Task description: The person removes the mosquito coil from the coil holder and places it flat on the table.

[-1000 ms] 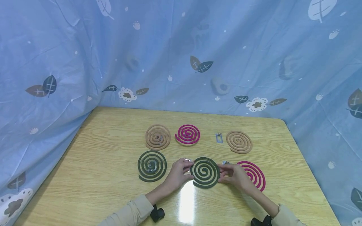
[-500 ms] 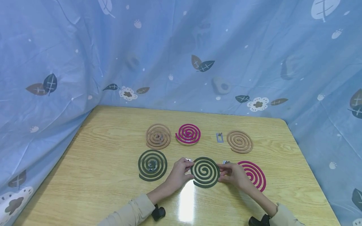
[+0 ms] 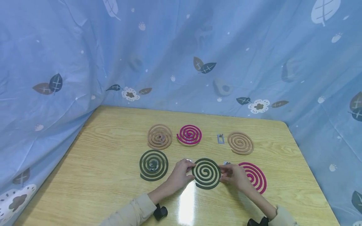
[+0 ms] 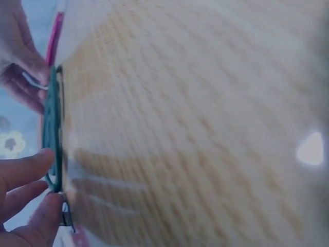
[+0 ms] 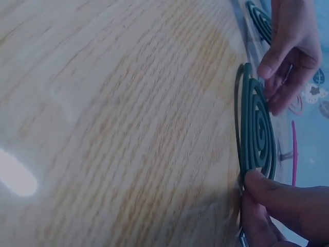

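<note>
A dark green mosquito coil lies level between my two hands, close over the table; its shadow shows beside it in the wrist views. My left hand holds its left edge with thumb and fingers. At the opposite edge, my right hand pinches the rim, thumb and fingers seen closer in the right wrist view. A small metal coil stand peeks out behind my left fingertips, and another stand shows behind my right hand. Partly covered by the right hand and forearm is a magenta coil.
Left of my hands, a second green coil sits over a metal stand. Farther back are a brown coil, a magenta coil, a bare stand and another brown coil. A blue patterned curtain surrounds the wooden table.
The head view has shifted slightly. Both hands keep their hold on the green coil, which stays in nearly the same place.
</note>
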Motion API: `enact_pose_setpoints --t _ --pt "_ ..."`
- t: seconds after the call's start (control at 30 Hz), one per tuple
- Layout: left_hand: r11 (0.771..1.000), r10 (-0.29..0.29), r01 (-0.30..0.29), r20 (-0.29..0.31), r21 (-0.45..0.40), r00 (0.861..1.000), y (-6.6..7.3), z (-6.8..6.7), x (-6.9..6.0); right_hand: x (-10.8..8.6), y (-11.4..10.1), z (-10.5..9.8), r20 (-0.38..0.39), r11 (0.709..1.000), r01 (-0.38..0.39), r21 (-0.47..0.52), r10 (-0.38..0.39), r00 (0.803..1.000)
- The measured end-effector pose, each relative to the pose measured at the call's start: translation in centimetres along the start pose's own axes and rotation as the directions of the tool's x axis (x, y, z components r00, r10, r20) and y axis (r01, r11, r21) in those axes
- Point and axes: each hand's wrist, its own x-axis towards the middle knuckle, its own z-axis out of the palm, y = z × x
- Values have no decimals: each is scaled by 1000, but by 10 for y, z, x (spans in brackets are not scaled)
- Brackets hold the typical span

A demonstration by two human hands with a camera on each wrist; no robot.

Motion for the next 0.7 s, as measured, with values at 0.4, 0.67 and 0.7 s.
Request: enact_pose_setpoints --t 0.4,0.67,0.7 --pt "927 125 -131 -38 -353 991 -3 -22 5 -3 -12 -6 -118 963 95 253 -67 991" --pt "868 132 -128 -27 -480 991 -3 -30 24 12 -16 5 -137 884 170 435 -122 983" --pt "865 134 -131 -28 -484 991 -3 -30 27 14 -17 6 -132 882 169 439 -123 984"
